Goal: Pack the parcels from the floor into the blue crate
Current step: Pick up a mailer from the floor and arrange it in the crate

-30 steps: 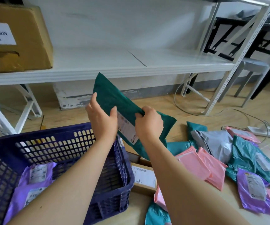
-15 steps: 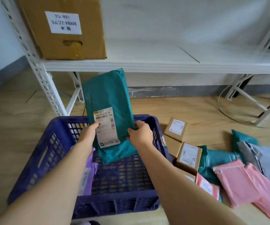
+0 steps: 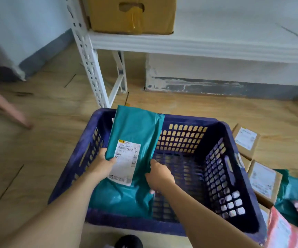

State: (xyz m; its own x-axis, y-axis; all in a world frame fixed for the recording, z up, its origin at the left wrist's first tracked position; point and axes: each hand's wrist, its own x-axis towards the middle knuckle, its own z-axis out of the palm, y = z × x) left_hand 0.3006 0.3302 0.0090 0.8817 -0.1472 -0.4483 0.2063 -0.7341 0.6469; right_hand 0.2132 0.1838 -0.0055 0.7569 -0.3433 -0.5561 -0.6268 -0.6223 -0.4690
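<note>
Your single view comes from the camera on your head. It faces forward and steeply down, so your forearms [image 3: 64, 208] enter from the bottom edge and the blue crate [image 3: 189, 119] sits close below you, filling the middle. The wide lens bends the white shelf rack [image 3: 198, 45] across the top and takes in the wooden floor [image 3: 37, 140] on both sides. The cardboard boxes [image 3: 262, 181] lie near the right edge, and the picture is soft with blur.

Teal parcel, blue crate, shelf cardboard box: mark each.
teal parcel [image 3: 137, 126], head view, bare face above the label.
blue crate [image 3: 221, 176], head view, perforated right wall.
cardboard box [image 3: 105, 17], head view, front face left of the handle hole.
</note>
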